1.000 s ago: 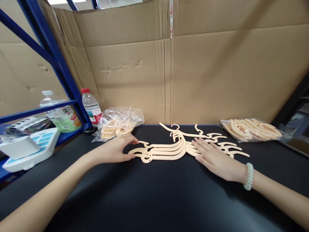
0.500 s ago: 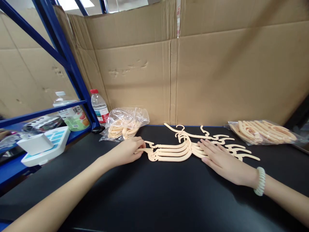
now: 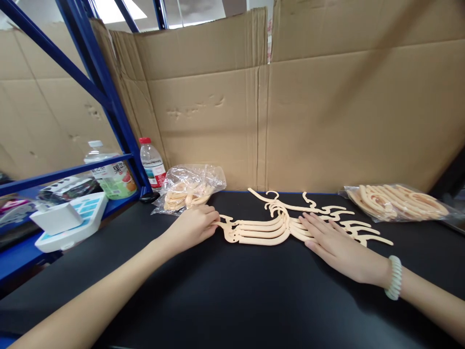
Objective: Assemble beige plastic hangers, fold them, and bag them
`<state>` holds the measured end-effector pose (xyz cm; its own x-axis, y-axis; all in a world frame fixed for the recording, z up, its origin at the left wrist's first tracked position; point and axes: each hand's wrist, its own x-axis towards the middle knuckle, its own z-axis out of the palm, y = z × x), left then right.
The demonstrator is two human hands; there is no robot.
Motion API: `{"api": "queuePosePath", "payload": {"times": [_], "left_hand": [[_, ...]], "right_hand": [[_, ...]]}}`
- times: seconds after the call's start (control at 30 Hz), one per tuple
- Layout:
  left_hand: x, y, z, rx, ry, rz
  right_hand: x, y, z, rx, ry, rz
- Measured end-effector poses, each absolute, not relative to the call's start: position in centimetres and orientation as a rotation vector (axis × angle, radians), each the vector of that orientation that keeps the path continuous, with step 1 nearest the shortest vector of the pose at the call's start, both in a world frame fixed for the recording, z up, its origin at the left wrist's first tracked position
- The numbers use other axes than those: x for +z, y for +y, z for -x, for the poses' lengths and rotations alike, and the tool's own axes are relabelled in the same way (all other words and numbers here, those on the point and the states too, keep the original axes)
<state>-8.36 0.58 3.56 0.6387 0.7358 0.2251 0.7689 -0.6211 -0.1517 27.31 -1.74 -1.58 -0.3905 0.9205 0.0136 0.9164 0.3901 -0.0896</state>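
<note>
Hangers (image 3: 261,230) now tighter, left ends flush.

A black table (image 3: 232,295) carries a fanned row of cream hangers (image 3: 269,228) near its back edge, a clear bag of hangers (image 3: 187,189) toward the back left, and another bag (image 3: 395,201) at the back right.

Right ends of the flat cream plastic hangers (image 3: 261,231) hidden under the flat right hand (image 3: 336,246), both forearms cut by the bottom edge, bottle labels unreadable
</note>
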Motion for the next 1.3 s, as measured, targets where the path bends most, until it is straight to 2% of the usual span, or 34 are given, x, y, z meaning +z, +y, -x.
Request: {"api": "queuePosePath", "payload": {"times": [0.33, 0.8, 1.0, 1.2, 1.3], "left_hand": [[1.7, 2.2, 9.1, -0.404, -1.284, 2.522], [2.1, 1.5, 8.9, -0.420, -1.356, 2.632], [2.5, -0.1, 8.1, -0.335, -1.289, 2.700], [1.9, -1.8, 7.9, -0.009, -1.358, 2.839], [1.7, -2.0, 8.1, -0.028, -1.366, 2.814]], "right_hand": [[-1.8, -1.8, -27.5, 0.107, -2.577, 1.697], [-1.5, -1.6, -27.3, 0.152, -2.562, 1.680], [-1.3, -1.8, -27.4, 0.178, -2.558, 1.689], [-1.2, -1.9, -27.3, 0.187, -2.564, 1.683], [-1.2, -1.9, -27.3, 0.182, -2.561, 1.674]]}}
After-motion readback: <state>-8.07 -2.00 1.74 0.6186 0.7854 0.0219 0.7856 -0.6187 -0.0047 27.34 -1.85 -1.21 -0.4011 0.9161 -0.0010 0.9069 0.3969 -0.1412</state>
